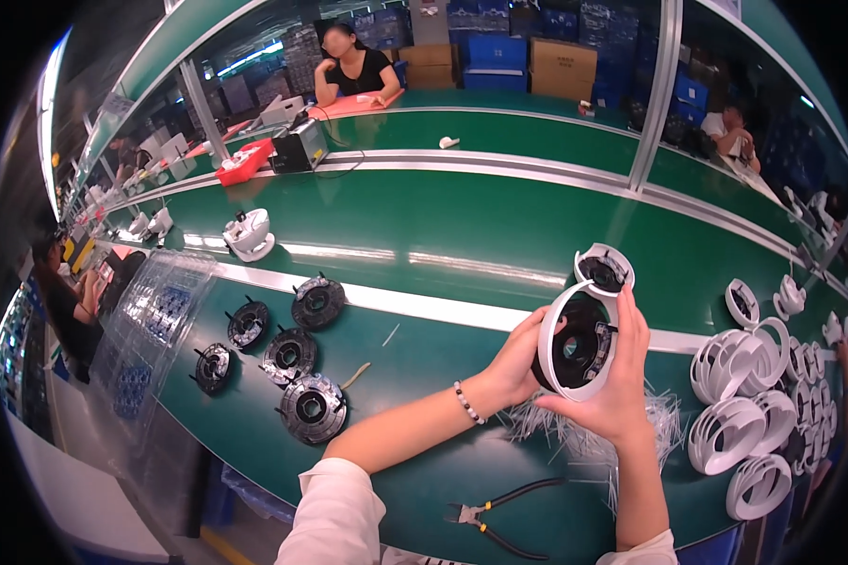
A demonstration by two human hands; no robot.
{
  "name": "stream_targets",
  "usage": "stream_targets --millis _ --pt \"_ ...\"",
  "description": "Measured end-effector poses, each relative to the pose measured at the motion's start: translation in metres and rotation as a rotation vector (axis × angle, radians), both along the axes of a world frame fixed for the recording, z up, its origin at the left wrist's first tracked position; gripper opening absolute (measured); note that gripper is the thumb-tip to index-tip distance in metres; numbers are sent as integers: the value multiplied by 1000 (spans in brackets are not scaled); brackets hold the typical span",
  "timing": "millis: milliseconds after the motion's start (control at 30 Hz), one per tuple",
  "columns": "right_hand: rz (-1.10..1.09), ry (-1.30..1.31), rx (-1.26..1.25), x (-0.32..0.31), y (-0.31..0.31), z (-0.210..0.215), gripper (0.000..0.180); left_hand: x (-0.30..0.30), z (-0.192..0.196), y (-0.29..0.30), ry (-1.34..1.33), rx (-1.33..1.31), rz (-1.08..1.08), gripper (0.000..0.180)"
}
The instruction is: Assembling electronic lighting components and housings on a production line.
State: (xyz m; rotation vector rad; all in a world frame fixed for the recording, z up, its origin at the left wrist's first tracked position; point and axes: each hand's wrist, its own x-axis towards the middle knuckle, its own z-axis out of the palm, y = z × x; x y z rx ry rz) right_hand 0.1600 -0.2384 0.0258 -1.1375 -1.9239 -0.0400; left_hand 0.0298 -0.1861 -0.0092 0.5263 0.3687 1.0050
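Observation:
Between my two hands I hold a white ring-shaped housing [550, 328] with a black round part [589, 330] set inside it. It is tilted up above the table. My left hand [516, 365] grips its left side, a beaded bracelet on that wrist. My right hand [624, 381] closes round the right and lower side, thumb below the rim. Just beyond its top edge is a smaller white shell [590, 254] with a black inside; I cannot tell whether the two touch. Thin white strips [658, 428] lie heaped beneath my hands. Nearer me are diagonal cutters [476, 513] with black handles.
Several black round parts [316, 407] lie on the green table to the left, beside clear plastic trays [151, 330]. White rings [725, 433] are stacked at right. A white shell unit [249, 234] stands on the green conveyor [424, 217]. Co-workers sit beyond and at left.

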Motion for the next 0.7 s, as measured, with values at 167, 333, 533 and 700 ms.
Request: stream_targets --millis 167,333,533,700 --pt "40 51 -69 4 8 -13 125 -7 -2 0 -32 -86 -190 41" --pt "39 99 -94 0 15 -2 117 -12 0 18 -56 19 -162 53" --pt "163 254 -150 28 19 1 128 -11 11 25 -102 3 -313 55" --pt "183 272 -184 15 17 -12 123 -9 0 26 -76 38 -227 48"
